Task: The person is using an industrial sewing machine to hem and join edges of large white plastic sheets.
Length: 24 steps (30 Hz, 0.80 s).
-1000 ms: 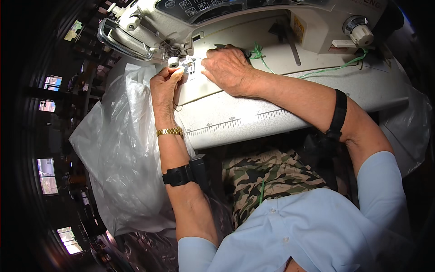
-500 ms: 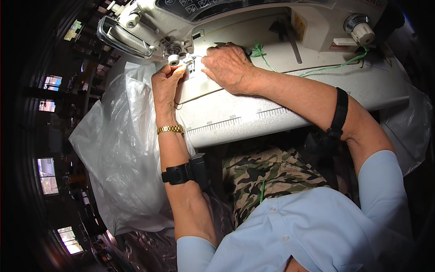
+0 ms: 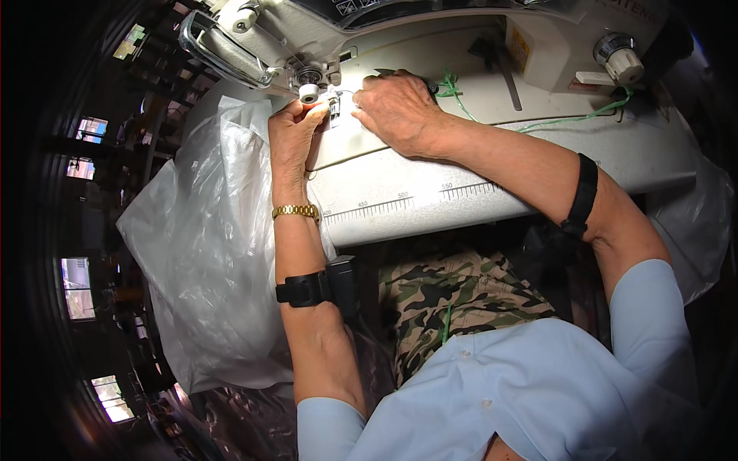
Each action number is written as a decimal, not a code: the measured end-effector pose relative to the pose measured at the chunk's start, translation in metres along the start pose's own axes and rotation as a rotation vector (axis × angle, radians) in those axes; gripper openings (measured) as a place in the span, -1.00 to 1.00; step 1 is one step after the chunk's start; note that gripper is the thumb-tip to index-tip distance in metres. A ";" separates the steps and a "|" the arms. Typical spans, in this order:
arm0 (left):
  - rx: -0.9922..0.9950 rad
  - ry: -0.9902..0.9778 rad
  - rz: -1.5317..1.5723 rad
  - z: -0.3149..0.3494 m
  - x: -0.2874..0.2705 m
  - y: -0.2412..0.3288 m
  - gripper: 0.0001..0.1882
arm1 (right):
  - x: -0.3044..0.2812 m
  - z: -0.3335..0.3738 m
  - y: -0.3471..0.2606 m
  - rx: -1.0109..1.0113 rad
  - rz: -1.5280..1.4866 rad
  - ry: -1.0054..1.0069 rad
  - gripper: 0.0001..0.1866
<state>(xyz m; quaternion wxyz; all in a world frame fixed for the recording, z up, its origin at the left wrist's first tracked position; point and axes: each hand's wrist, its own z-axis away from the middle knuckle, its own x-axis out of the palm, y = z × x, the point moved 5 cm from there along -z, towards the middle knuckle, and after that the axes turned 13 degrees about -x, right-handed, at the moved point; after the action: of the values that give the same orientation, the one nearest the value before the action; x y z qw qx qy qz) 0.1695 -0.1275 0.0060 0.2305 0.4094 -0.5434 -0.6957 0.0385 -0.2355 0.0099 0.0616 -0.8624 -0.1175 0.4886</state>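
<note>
A white sewing machine [image 3: 530, 58] stands before me, its needle area brightly lit. Right beside the presser foot [image 3: 334, 110], my left hand [image 3: 294, 138] is closed in a pinch. Whatever its fingertips hold is too small to make out. My right hand [image 3: 400, 111] rests curled on the machine bed [image 3: 361, 150], just right of the foot. Its fingers are bent together and their grip is hidden. A thin dark strand runs between the foot and the right fingers. Part of a dark object [image 3: 429, 83] shows behind the right knuckles; its kind cannot be told.
A large translucent plastic bag [image 3: 223, 253] hangs along the left of the bed. Green cord [image 3: 569, 119] lies knotted behind my right hand and trails to the machine's right column. A ruler scale [image 3: 384, 201] marks the front edge. A flat metal strip [image 3: 507, 81] lies farther back.
The view has shifted slightly, so the machine and both hands appear a little farther right. Both hands keep about the same places beside the presser foot.
</note>
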 end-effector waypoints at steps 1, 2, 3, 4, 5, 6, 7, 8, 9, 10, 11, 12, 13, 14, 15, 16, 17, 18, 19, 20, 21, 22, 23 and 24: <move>0.004 -0.012 0.021 0.000 0.000 0.000 -0.92 | -0.001 -0.001 -0.001 0.000 0.000 0.002 -0.74; 0.009 -0.025 0.043 -0.001 -0.001 -0.001 -0.92 | -0.001 -0.001 -0.001 -0.005 0.003 0.001 -0.74; 0.011 -0.023 0.049 -0.002 -0.001 -0.002 -0.92 | 0.000 -0.002 0.000 0.020 -0.024 -0.005 -0.74; 0.000 -0.029 0.037 -0.003 0.000 -0.003 -0.92 | 0.000 -0.002 0.002 0.043 -0.051 -0.010 -0.73; -0.011 -0.034 0.025 -0.004 0.001 -0.004 -0.92 | -0.001 -0.002 0.002 0.039 -0.046 -0.012 -0.73; -0.008 -0.030 0.031 -0.007 0.000 -0.006 -0.92 | -0.002 -0.003 0.002 0.059 -0.065 -0.050 -0.72; 0.011 -0.049 0.040 -0.009 0.000 -0.008 -0.91 | -0.002 -0.005 0.002 0.079 -0.083 -0.088 -0.71; 0.030 -0.067 0.048 -0.010 0.000 -0.009 -0.90 | -0.005 -0.009 0.001 0.072 -0.079 -0.090 -0.71; 0.004 -0.068 0.073 -0.009 0.002 -0.010 -0.88 | -0.005 -0.012 0.004 0.125 -0.092 -0.172 -0.70; 0.006 -0.067 0.080 -0.010 0.001 -0.011 -0.88 | -0.004 -0.014 0.006 0.179 -0.105 -0.254 -0.69; 0.033 -0.073 0.012 -0.012 0.002 -0.010 -0.87 | -0.005 -0.016 0.006 0.176 -0.099 -0.258 -0.69; 0.061 -0.076 -0.055 -0.013 0.001 -0.011 -0.86 | -0.006 -0.019 0.006 0.193 -0.117 -0.261 -0.68; 0.072 -0.090 -0.029 -0.013 0.000 -0.013 -0.86 | -0.006 -0.021 0.006 0.210 -0.135 -0.265 -0.68; 0.073 -0.084 -0.022 -0.014 -0.003 -0.015 -0.86 | -0.004 -0.026 0.005 0.203 -0.130 -0.269 -0.68; 0.083 -0.081 -0.046 -0.015 -0.002 -0.014 -0.87 | -0.001 -0.031 0.007 0.248 -0.140 -0.265 -0.67; 0.093 -0.078 -0.070 -0.016 -0.001 -0.013 -0.87 | 0.002 -0.032 0.009 0.293 -0.149 -0.260 -0.67; 0.095 -0.077 -0.062 -0.017 0.000 -0.013 -0.87 | 0.005 -0.031 0.011 0.291 -0.142 -0.263 -0.67; 0.097 -0.077 -0.067 -0.012 0.000 -0.008 -0.88 | 0.007 -0.030 0.009 0.296 -0.135 -0.198 -0.68; 0.098 -0.078 -0.074 -0.008 0.001 -0.005 -0.89 | 0.008 -0.028 0.010 0.301 -0.129 -0.133 -0.68; 0.095 -0.071 -0.070 -0.009 0.001 -0.006 -0.89 | 0.012 -0.026 0.011 0.294 -0.130 -0.138 -0.68; 0.087 -0.086 -0.054 -0.009 0.000 -0.007 -0.90 | 0.012 -0.024 0.009 0.298 -0.122 -0.112 -0.69; 0.080 -0.102 -0.039 -0.009 -0.001 -0.007 -0.90 | 0.011 -0.023 0.007 0.303 -0.115 -0.086 -0.70; 0.083 -0.079 -0.054 -0.009 -0.004 -0.007 -0.92 | 0.010 -0.023 0.005 0.284 -0.122 -0.048 -0.69; 0.078 -0.076 -0.050 -0.009 -0.004 -0.008 -0.92 | 0.011 -0.022 0.005 0.282 -0.122 -0.054 -0.69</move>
<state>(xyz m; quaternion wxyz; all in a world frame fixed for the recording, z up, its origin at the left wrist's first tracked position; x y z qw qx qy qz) 0.1800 -0.1267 -0.0005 0.1761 0.4045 -0.5683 -0.6946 0.0634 -0.2375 0.0111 0.2086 -0.8229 -0.1015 0.5187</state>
